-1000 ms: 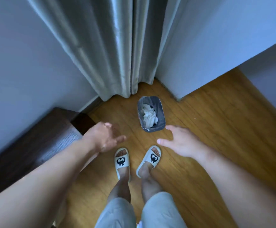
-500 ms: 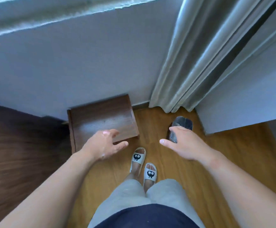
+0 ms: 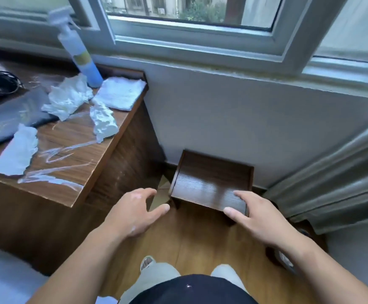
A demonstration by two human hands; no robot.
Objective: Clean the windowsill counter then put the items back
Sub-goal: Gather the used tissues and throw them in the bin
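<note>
Since half a second ago the view has swung up and to the left: the window [image 3: 189, 9] and the counter top, out of sight before, now fill the upper half, while the curtain [image 3: 336, 183] has slid from centre-right to about 4 o'clock and the slippers have nearly gone from view. The windowsill counter [image 3: 73, 156], a brown wood-grain slab, runs from 9 o'clock toward the centre, streaked with wet smears. On it, from large to small: a dark grey mat [image 3: 10, 119] at 9 o'clock, a folded white cloth [image 3: 119, 93] at its far right corner, three crumpled white paper towels [image 3: 68, 97] [image 3: 16, 150] [image 3: 103, 121] spread between, a blue-and-clear spray bottle [image 3: 80, 53] standing tilted in the wide lens at 11 o'clock just behind the cloth, and a coiled black cable [image 3: 0, 83] at 10 o'clock. Below the grey wall, on the yellow-brown wood floor [image 3: 200, 242], stands a small dark wooden stool [image 3: 211, 183] just right of centre. The left hand [image 3: 132, 213] hovers loosely open, fingers spread, holding nothing, at 8 o'clock from the stool and apart from it. The right hand [image 3: 257, 218] is likewise open and empty, its fingertips overlapping the stool's near right corner; whether they touch it I cannot tell. The nearest paper towel lies well apart from both hands, toward 11 o'clock.
</note>
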